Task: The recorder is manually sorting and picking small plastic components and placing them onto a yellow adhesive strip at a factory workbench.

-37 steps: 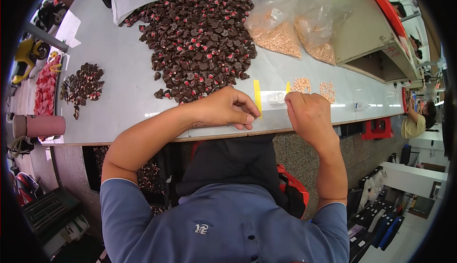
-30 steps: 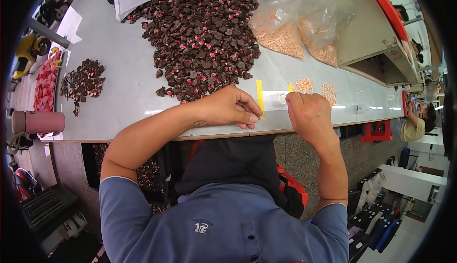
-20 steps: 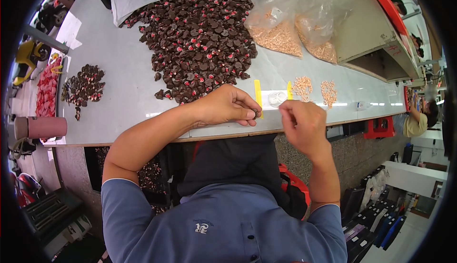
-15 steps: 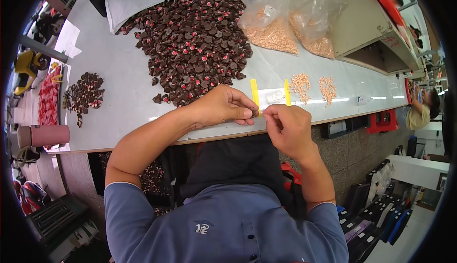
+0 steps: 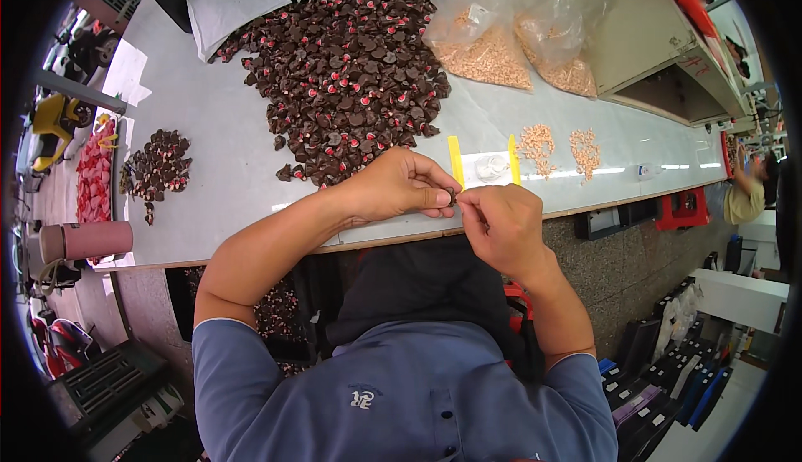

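Observation:
Between the thumb and fingers of my left hand (image 5: 401, 185) is a small dark brown piece (image 5: 452, 198). My right hand (image 5: 505, 221) is closed in a pinch, its fingertips against the right side of that piece. Anything in the right pinch is too small to make out. Just beyond the hands lies a white sheet with yellow strips (image 5: 456, 161) at its sides, bearing a small clear dish (image 5: 491, 167). A wide heap of similar dark pieces (image 5: 351, 78), some showing red and white spots, spreads beyond my left hand. Small beige bits lie in two little piles (image 5: 536, 150) to the right.
Two clear plastic bags of beige bits (image 5: 484, 57) stand at the back, beside a beige metal box (image 5: 660, 69). A smaller dark heap (image 5: 159, 165) and a pink cylinder (image 5: 98, 240) are at the left. A small bottle (image 5: 646, 172) lies near the right edge.
My right fingertips have moved in to the dark piece, closing the small gap between the hands. My left hand keeps its hold. The whole view has shifted slightly.

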### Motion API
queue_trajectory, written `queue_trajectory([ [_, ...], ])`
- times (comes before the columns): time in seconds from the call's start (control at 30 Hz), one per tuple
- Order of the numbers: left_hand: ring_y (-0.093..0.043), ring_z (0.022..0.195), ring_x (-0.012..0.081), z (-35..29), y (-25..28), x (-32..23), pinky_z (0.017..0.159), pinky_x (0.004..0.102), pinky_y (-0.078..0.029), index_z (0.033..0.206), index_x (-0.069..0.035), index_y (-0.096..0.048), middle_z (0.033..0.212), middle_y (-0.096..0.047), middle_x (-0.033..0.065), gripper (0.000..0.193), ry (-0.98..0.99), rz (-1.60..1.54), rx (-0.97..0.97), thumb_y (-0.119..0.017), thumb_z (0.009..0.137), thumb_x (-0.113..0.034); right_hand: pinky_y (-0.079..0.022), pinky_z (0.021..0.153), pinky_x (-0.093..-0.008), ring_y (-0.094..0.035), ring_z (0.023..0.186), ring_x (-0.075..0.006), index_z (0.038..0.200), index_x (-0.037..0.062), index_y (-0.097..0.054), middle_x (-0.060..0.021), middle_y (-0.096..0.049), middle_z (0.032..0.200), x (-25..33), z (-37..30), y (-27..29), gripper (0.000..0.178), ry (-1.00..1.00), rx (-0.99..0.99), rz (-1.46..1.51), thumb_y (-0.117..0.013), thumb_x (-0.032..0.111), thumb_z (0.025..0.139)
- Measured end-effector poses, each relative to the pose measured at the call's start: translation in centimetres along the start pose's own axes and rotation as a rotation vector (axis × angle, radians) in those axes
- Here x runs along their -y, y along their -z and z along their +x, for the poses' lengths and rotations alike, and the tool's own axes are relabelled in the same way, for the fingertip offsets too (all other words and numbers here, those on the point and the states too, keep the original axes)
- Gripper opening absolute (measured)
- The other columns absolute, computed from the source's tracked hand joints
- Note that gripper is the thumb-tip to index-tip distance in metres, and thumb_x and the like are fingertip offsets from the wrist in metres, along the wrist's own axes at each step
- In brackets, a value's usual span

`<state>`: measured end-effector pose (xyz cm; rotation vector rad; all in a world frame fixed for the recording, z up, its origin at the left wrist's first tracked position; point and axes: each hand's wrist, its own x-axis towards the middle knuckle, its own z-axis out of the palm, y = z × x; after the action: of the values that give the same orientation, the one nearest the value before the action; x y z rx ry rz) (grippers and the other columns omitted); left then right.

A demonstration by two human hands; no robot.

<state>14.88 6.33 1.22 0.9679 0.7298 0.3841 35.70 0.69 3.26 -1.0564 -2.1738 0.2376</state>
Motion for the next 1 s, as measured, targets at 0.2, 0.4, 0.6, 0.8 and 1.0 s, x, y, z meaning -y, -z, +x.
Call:
queue_trajectory([
  [0.2,-0.072,0.09,0.0194,0.1,0.1,0.1,0.078,0.0282,-0.058,0.112,0.005,-0.068,0.105,-0.072,0.0151,0.024,-0.006,0.001,-0.004,-0.068,0.09,-0.001,-0.045,0.053,-0.0315,-0.059,0.055,-0.0214,0.09,0.0021,-0.066,-0.0088,-0.064,0.069,-0.8,-0.7,0.1,0.014,0.003,-0.001,0.075,-0.071,-0.003,0.078],
  [0.4,-0.072,0.091,0.0217,0.0,-0.5,-0.2,0.081,0.0295,-0.058,0.111,0.009,-0.067,0.107,-0.071,0.0176,0.023,-0.028,0.106,0.012,-0.067,0.089,0.001,-0.041,0.057,-0.022,-0.051,0.062,-0.0057,0.095,-0.0018,-0.065,-0.0002,-0.062,0.074,-4.2,-4.1,4.8,0.008,-0.458,-0.33,0.136,-0.065,0.005,0.091],
  [0.6,-0.071,0.095,0.0234,-0.6,-0.5,0.0,0.082,0.0306,-0.058,0.111,0.009,-0.066,0.11,-0.07,0.0184,0.021,0.011,0.118,-0.021,-0.064,0.09,0.004,-0.037,0.055,-0.023,-0.047,0.062,-0.0035,0.095,-0.0017,-0.064,0.0025,-0.057,0.068,-9.2,-8.0,10.1,0.011,-0.802,-0.44,-0.069,-0.061,0.009,0.095],
  [0.8,-0.071,0.097,0.0241,0.0,-0.5,-0.1,0.081,0.0303,-0.058,0.109,0.008,-0.066,0.111,-0.07,0.0191,0.019,0.014,0.093,-0.016,-0.063,0.09,0.005,-0.043,0.052,-0.0356,-0.056,0.051,-0.0218,0.093,0.0046,-0.064,-0.0081,-0.059,0.06,-10.4,-8.0,9.8,0.014,-0.773,-0.113,-0.386,-0.068,0.016,0.086],
  [1.0,-0.071,0.094,0.0231,-0.3,-1.1,-1.0,0.076,0.0275,-0.056,0.111,0.012,-0.064,0.109,-0.07,0.019,0.022,0.061,0.138,-0.063,-0.061,0.089,0.008,-0.051,0.059,-0.0435,-0.066,0.064,-0.0337,0.088,0.0087,-0.063,-0.0113,-0.065,0.066,-11.0,-8.0,8.8,0.008,-0.712,-0.113,-0.5,-0.065,0.017,0.086],
])
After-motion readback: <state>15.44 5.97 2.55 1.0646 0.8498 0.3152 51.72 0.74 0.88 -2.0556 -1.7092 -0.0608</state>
